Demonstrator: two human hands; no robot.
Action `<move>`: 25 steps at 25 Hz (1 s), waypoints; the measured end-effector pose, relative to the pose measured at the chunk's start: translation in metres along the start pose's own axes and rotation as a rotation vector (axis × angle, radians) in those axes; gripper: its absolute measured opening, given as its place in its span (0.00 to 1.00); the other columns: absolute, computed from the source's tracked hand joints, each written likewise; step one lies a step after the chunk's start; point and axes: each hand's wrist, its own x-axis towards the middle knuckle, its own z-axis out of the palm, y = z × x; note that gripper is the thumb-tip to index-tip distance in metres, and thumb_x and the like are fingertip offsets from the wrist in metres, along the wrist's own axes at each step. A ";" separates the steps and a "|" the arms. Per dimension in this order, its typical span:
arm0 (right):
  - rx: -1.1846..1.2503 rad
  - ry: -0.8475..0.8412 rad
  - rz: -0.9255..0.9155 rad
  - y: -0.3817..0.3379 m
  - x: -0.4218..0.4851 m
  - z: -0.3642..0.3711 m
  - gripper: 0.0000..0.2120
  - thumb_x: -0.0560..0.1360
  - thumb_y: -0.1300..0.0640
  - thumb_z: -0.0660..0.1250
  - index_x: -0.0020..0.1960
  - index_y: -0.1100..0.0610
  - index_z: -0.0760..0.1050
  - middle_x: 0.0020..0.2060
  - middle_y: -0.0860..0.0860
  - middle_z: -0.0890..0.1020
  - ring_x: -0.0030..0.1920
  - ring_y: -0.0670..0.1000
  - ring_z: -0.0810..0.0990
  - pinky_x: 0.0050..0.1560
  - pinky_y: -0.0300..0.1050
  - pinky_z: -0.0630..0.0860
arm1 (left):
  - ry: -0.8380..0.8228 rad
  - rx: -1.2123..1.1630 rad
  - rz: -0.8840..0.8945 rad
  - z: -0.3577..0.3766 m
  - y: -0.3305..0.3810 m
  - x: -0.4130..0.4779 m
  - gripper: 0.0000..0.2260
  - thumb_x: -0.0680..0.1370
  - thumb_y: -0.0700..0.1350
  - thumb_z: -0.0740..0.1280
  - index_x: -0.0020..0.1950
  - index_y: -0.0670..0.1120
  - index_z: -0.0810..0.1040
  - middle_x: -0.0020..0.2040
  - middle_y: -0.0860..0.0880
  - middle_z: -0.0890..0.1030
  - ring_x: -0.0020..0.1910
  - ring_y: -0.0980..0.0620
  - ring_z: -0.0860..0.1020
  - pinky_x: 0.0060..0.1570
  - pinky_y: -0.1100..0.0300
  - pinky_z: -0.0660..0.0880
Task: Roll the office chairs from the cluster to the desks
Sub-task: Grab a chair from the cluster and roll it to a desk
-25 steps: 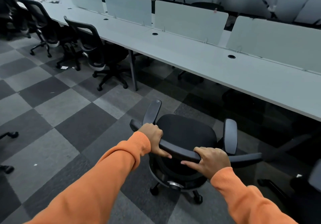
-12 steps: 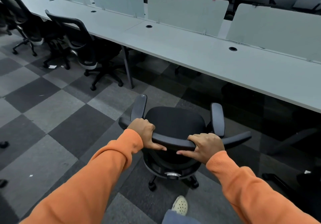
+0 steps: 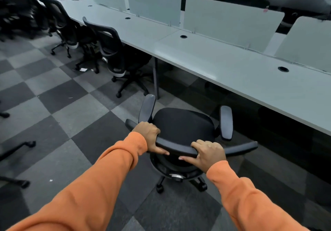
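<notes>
Left hand (image 3: 147, 132) and right hand (image 3: 208, 152) clutch the chair (image 3: 180, 123) (fingers curled over its back), rolled nearer the desk (image 3: 232, 73), almost parked.

Open carpet (image 3: 75, 116): left of the held office chair (image 3: 180, 125) and ahead to the desk (image 3: 241, 76) edge. Obstacles: desk leg (image 3: 156, 76) ahead-left, parked chair (image 3: 118, 56) beyond it; chair bases (image 3: 19, 147) at far left.

2 long orange sleeves (image 3: 100, 180) of soft knit, each ending in a ribbed cuff (image 3: 138, 141) at the wrist.
</notes>
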 end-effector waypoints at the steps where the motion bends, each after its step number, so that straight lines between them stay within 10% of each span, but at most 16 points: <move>1: -0.005 -0.012 0.001 -0.003 0.010 0.005 0.32 0.66 0.23 0.55 0.35 0.51 0.77 0.28 0.46 0.75 0.26 0.51 0.76 0.26 0.44 0.67 | 0.002 -0.006 0.004 0.002 -0.011 0.006 0.40 0.56 0.83 0.51 0.36 0.48 0.75 0.32 0.53 0.75 0.31 0.50 0.73 0.35 0.58 0.73; 11: -0.006 -0.544 0.359 -0.071 0.139 0.021 0.31 0.66 0.22 0.59 0.59 0.41 0.73 0.51 0.41 0.80 0.53 0.47 0.79 0.45 0.46 0.69 | 0.124 -0.011 0.197 0.026 -0.169 0.080 0.47 0.52 0.86 0.43 0.38 0.49 0.79 0.33 0.54 0.79 0.33 0.51 0.79 0.34 0.59 0.71; 25: -0.098 -0.484 0.592 -0.136 0.266 0.068 0.40 0.61 0.16 0.51 0.61 0.39 0.75 0.48 0.39 0.82 0.49 0.44 0.81 0.43 0.42 0.72 | 0.089 0.040 0.407 0.029 -0.306 0.157 0.38 0.60 0.82 0.57 0.35 0.46 0.75 0.32 0.52 0.78 0.31 0.51 0.76 0.33 0.59 0.72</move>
